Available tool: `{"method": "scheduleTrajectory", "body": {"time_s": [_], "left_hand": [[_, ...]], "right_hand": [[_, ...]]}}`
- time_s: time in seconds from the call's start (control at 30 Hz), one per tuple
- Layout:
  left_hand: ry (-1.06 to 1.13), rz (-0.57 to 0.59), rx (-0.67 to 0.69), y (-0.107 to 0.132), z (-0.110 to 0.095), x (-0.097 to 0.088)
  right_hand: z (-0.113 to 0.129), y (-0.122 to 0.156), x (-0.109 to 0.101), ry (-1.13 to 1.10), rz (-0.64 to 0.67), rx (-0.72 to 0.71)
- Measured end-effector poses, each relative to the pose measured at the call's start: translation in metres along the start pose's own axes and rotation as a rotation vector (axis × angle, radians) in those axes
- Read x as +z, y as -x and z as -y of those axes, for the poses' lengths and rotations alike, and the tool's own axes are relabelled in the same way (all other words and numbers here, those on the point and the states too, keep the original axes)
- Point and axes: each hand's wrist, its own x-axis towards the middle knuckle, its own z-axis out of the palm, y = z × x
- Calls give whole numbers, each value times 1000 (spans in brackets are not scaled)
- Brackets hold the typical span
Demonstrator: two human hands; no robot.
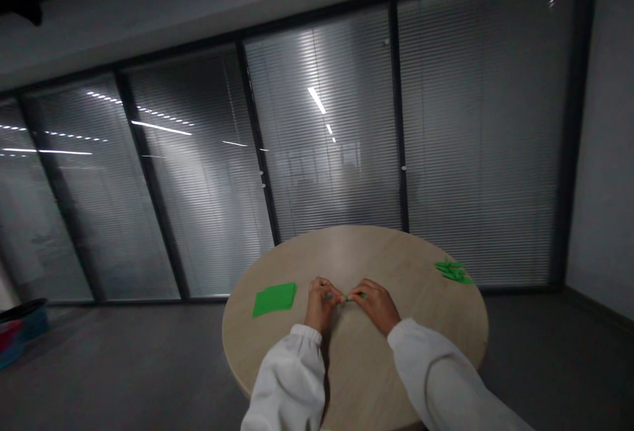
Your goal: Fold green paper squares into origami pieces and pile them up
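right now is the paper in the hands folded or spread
Folded, it seems: the green paper shows as a narrow strip at the right hand.

The left hand [321, 304] and right hand [375, 305] meet near the middle of a round, light wood surface [356, 253], their fingertips pinching a small folded green paper piece [355, 297] between them. White sleeves [287, 378] cover both forearms. To the left, just beyond the left hand, lies a neat stack of green paper squares [274, 299]. Well to the right, near the far edge, sits a loose pile of narrow folded green pieces [453, 271]. Beyond the surface stands a glass wall with closed blinds [321, 121]. A blue and red tub [20, 332] sits on the grey floor [123, 365], far left.
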Motion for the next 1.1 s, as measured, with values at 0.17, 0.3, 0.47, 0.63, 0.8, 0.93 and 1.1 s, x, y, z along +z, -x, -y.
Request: {"method": "scheduleTrajectory", "body": {"time_s": [0.17, 0.3, 0.47, 0.63, 0.8, 0.93, 1.1], "left_hand": [[-25, 2, -34, 0, -1, -3], [57, 32, -74, 0, 6, 0], [139, 38, -58, -1, 13, 2], [183, 155, 10, 2, 3, 1], [222, 274, 112, 7, -2, 3], [159, 314, 100, 5, -1, 2], [52, 321, 21, 3, -4, 0]], "right_hand": [[1, -1, 0, -39, 13, 27], [0, -2, 0, -95, 45, 39], [-6, -1, 5, -164, 28, 100], [-22, -3, 13, -365, 11, 309], [-30, -5, 15, -787, 67, 657], [-23, -3, 15, -966, 147, 734], [-18, -3, 13, -917, 219, 685]]}}
